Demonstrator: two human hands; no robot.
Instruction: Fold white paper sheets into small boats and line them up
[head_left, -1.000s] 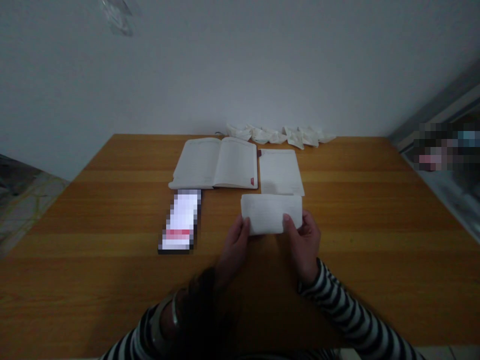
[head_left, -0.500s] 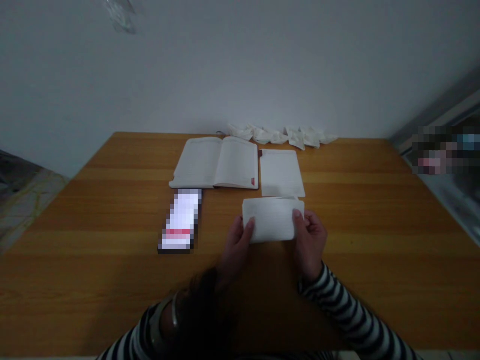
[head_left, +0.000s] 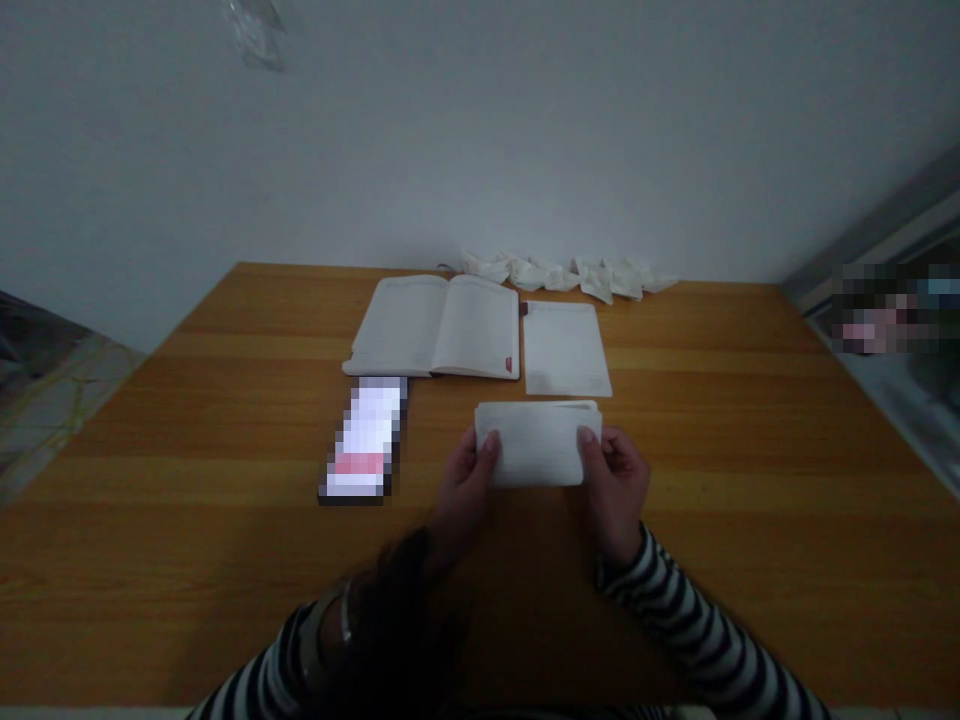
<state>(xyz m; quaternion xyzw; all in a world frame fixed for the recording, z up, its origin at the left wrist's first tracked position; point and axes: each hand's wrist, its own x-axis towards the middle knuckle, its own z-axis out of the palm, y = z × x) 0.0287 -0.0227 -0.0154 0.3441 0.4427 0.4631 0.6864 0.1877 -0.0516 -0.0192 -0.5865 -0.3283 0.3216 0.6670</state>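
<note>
Folded white paper (head_left: 536,443) lies with its long axis running left to right across the view, its layered edge facing away from the person. It sits over the wooden table (head_left: 187,420), just in front of a loose white sheet (head_left: 566,348). The left hand (head_left: 465,500) pinches one short end and the right hand (head_left: 616,490) pinches the other, each with the thumb on top and the fingers together behind the paper. An open notebook (head_left: 435,327) lies farther off, beyond the left hand. A pixelated phone (head_left: 364,438) lies nearer, to the left. Small folded paper pieces (head_left: 570,278) line the far table edge.
</note>
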